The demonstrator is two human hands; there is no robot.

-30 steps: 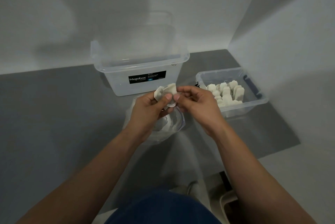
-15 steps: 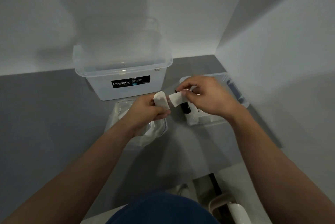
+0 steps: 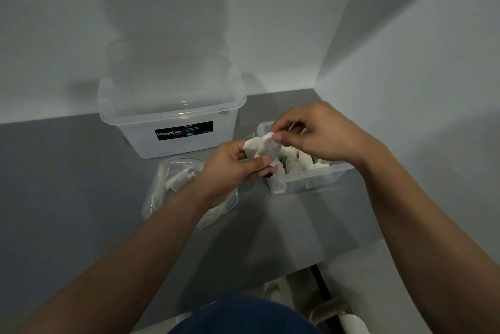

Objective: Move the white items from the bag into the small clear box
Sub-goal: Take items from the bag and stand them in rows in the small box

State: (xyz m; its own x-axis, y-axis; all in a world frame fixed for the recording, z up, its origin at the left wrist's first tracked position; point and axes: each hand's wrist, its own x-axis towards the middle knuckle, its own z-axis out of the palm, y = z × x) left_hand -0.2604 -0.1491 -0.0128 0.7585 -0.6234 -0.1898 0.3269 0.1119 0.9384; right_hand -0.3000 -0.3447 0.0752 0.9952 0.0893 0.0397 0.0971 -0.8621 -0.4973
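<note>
My left hand (image 3: 235, 168) grips white tea-bag-like sachets (image 3: 263, 148) just left of the small clear box (image 3: 305, 184). My right hand (image 3: 319, 133) hovers over that box and pinches the top corner of one of those sachets with thumb and forefinger. Several white sachets lie inside the small box, partly hidden by my right hand. The clear plastic bag (image 3: 173, 184) lies on the grey table under my left wrist, with more white sachets inside it.
A large clear Megabox bin (image 3: 173, 128) stands behind the bag against the back wall. A white wall closes the right side close to the small box. The grey table (image 3: 67, 184) ends near my body, with a chair part below right.
My right hand has come back from over the small box to my left hand and now pinches another sachet there. The view has shifted slightly.
</note>
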